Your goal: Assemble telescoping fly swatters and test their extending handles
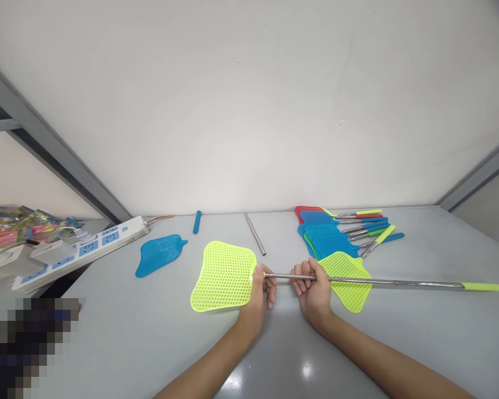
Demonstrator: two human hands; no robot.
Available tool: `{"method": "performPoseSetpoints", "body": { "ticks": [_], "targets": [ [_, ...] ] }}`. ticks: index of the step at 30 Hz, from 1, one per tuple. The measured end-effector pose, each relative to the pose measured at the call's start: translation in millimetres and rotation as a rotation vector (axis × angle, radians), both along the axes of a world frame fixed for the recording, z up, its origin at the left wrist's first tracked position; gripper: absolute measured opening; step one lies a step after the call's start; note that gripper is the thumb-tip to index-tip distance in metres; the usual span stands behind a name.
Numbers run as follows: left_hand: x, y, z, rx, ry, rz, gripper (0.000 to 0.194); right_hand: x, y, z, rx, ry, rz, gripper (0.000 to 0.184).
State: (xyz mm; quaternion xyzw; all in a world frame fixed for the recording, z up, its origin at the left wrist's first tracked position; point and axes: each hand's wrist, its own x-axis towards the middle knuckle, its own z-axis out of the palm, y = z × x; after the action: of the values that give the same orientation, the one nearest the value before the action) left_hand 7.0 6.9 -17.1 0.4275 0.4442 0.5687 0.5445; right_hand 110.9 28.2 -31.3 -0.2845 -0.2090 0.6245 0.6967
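Observation:
A yellow fly swatter (pixel 227 275) with an extended telescopic metal rod and a yellow grip is held level above the grey table. My left hand (pixel 256 293) pinches it where the perforated head meets the rod. Closed round the rod farther right is my right hand (pixel 314 288). Beneath the rod, just right of that hand, lies another yellow fly swatter (pixel 349 269). Behind my hands rest a loose metal rod (pixel 255 235) and a blue handle sleeve (pixel 197 222). A blue swatter head (pixel 161 254) without a rod lies at the left.
Several fly swatters (pixel 328 238) in blue, red, green and yellow are piled at the back right. A white power strip (pixel 120 235) with plugged-in adapters runs along the left edge, near colourful packaging (pixel 12 233). A white wall panel (pixel 249 111) closes the back.

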Motion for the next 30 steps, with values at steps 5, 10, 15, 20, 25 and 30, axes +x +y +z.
{"method": "performPoseSetpoints", "body": {
  "ticks": [5, 10, 15, 20, 25, 30],
  "targets": [
    [-2, 1, 3.0, 0.01, 0.035, 0.012, 0.05, -2, 1, -3.7, 0.016, -0.075, 0.029, 0.041],
    [-4, 5, 2.7, -0.021, 0.043, 0.047, 0.05, -3, 3, -7.0, 0.003, -0.146, 0.039, 0.042],
    [-6, 9, -0.3, -0.056, 0.003, 0.098, 0.046, -2, 5, -8.0, -0.012, -0.206, 0.077, 0.043],
    [-5, 9, -0.9, -0.1, -0.056, 0.132, 0.044, -2, 6, -6.8, -0.022, -0.21, 0.075, 0.042],
    [-5, 9, -2.1, -0.147, -0.179, 0.185, 0.04, -1, 4, -1.5, -0.012, -0.189, 0.056, 0.041],
    [-5, 9, -2.6, -0.157, -0.263, 0.22, 0.035, 3, 5, 3.8, 0.052, -0.107, 0.002, 0.039]
  ]
}}
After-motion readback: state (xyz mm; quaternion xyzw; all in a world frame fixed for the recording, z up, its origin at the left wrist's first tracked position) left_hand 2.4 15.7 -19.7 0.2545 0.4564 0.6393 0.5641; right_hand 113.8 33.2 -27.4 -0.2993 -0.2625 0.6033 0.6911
